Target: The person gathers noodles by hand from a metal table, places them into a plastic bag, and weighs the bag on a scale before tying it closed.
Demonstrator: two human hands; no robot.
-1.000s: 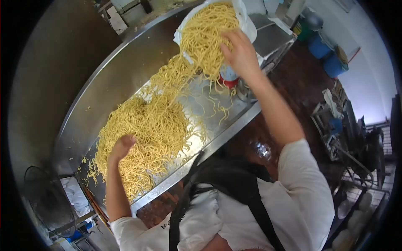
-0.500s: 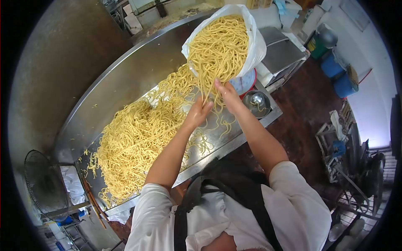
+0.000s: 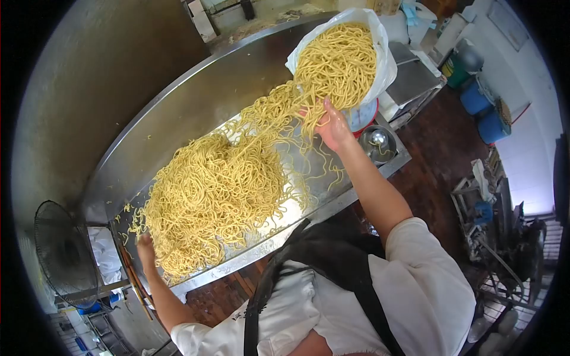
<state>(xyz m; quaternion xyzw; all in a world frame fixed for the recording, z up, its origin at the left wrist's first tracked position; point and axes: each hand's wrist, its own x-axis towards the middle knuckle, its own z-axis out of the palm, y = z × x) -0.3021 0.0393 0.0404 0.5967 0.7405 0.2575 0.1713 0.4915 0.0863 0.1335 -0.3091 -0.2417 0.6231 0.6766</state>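
- Right hand (image 3: 333, 126) first: in the head view, your fingers are pinched on a hank of noodles at the mouth of the white bag (image 3: 380, 53), strands trailing from your grip down to the steel table (image 3: 178, 113).
- Left hand (image 3: 144, 246) is out at the near-left end of the noodle heap (image 3: 217, 190), touching its edge; how its fingers are set I cannot tell, they are partly buried in strands.
- By my read you are well along: most of the noodles lie spread in one broad mound across the table, with a thinner stream linking that mound to the bag.
- What looks left: the bag is full to its rim, so a good share is not out yet, and the mound is thick and tangled at the centre.
- Just beyond your right hand, a red scale (image 3: 363, 115) sits under the bag and a small metal bowl (image 3: 378, 142) holds a few stray strands.
- Fan (image 3: 62, 252) stands at the far left, off the table end.
- Writing: a few pale letters show on your dark apron strap, too small to read; no label is legible on the bag or the blue drums (image 3: 484, 110).
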